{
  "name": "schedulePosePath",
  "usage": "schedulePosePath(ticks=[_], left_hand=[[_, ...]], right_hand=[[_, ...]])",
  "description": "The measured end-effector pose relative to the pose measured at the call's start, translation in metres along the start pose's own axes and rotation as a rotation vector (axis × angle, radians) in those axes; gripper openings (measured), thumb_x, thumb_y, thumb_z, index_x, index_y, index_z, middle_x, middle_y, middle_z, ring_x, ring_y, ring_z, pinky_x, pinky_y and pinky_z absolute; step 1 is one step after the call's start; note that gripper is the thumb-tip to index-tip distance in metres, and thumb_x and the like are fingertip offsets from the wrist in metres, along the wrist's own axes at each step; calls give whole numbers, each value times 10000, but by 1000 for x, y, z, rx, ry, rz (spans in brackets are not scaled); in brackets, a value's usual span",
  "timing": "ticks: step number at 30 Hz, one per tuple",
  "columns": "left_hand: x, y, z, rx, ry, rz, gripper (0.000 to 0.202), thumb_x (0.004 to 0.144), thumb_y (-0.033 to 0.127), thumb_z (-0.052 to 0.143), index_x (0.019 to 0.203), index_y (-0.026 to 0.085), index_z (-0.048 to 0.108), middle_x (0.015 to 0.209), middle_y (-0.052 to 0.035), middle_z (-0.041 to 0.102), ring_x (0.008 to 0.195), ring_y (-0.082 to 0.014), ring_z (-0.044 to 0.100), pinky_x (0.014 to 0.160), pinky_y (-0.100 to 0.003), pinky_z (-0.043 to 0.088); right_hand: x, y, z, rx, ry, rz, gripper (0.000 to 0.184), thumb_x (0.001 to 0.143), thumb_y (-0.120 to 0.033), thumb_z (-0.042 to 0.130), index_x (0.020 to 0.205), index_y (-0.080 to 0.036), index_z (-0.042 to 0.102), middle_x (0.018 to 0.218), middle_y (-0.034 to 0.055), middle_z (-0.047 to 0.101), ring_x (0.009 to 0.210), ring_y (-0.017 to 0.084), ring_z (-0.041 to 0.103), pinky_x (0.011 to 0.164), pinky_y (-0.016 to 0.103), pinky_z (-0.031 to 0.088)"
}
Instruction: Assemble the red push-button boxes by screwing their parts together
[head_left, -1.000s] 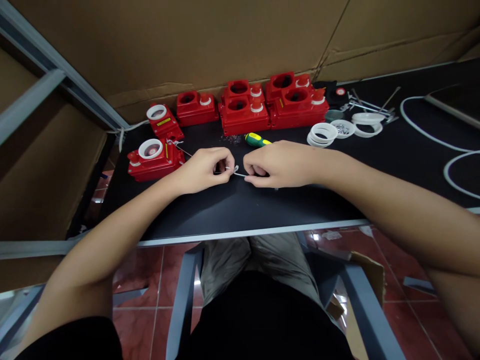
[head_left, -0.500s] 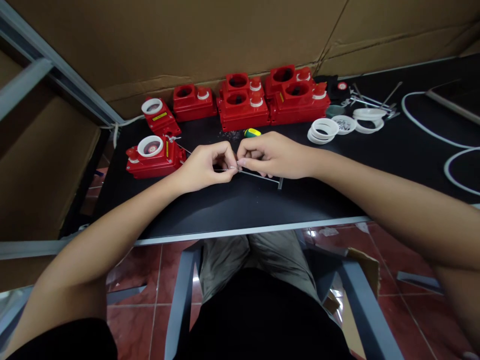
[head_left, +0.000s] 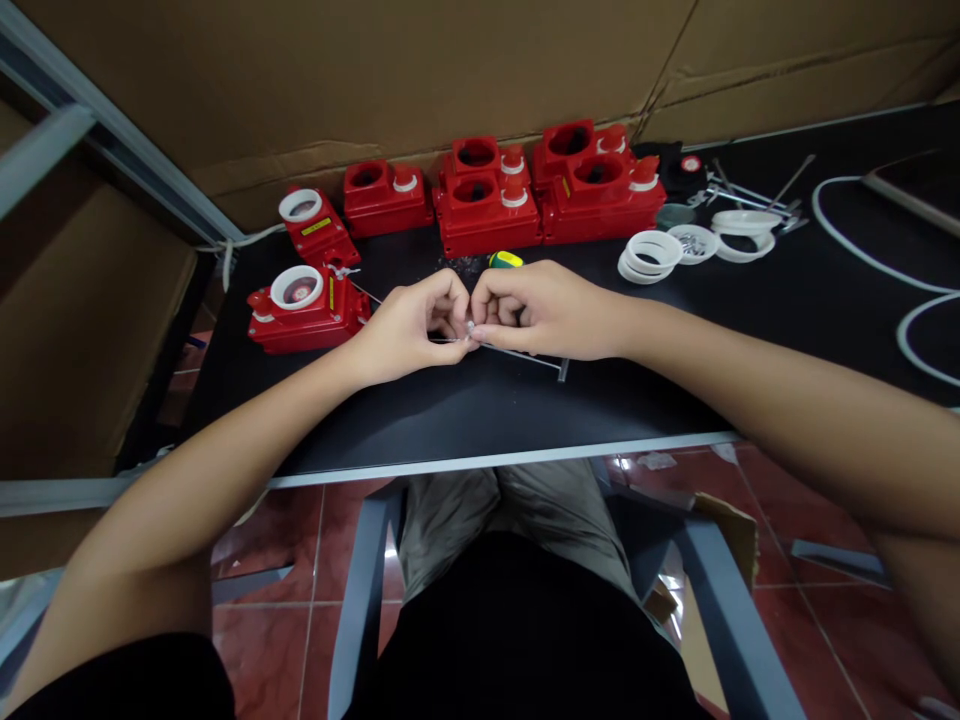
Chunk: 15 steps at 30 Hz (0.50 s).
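Note:
My left hand (head_left: pixel 409 328) and my right hand (head_left: pixel 540 308) meet fingertip to fingertip over the black table (head_left: pixel 525 410). Both are pinched on a thin metal rod (head_left: pixel 525 355) that runs from the pinch down to the right, ending in a small bent tip. A tiny shiny part sits on the rod right where the fingers meet. A red housing with a white ring (head_left: pixel 304 305) lies just left of my left hand, with a thin wire leading from it toward my fingers.
Several red housings (head_left: pixel 487 205) stand in a row along the cardboard back wall. A green-yellow screwdriver handle (head_left: pixel 506 261) peeks out behind my right hand. White rings (head_left: pixel 649 255), a dish of small screws (head_left: pixel 694 243), metal rods and white cord (head_left: pixel 885 260) lie at the right.
My hands have come together: a second ago they were a little apart along the rod, now the fingertips touch. The right hand slid left and uncovered the rod's bent end.

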<state>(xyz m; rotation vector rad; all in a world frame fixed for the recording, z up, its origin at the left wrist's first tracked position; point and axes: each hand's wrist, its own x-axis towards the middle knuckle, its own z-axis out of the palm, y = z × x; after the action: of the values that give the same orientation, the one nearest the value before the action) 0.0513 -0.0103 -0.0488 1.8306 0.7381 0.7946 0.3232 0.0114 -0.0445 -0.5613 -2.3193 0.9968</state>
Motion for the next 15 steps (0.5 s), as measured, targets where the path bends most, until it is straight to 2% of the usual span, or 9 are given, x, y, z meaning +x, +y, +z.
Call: schedulePosePath(ticks=[6,11,15], left_hand=[[0,2,-1,1,26,-19,524,852,357,1115,988,254,620,912,23,816,786,-130,788,776,-232,678],[-4,8,-3,26,46,-66,523,827,349,1114,989,260,625,887,25,847,802,-173,847,810,-284,728],[-6,13,-2,42,33,-64,498,857,350,1083,1044,268,629,900,27,873,822,-187,873,845,-306,749]], right_hand=[[0,-3,4,-50,9,-29,184,1114,-335,842,1045,-217,720,837,-39,708,735,133,632,731,273,446],[0,-5,6,-80,18,-84,106,1130,-287,801,1086,-214,737,869,-30,734,743,135,648,756,273,475],[0,-4,6,-42,10,-79,51,1042,-230,789,1022,-208,748,796,-50,711,702,116,649,728,256,474]])
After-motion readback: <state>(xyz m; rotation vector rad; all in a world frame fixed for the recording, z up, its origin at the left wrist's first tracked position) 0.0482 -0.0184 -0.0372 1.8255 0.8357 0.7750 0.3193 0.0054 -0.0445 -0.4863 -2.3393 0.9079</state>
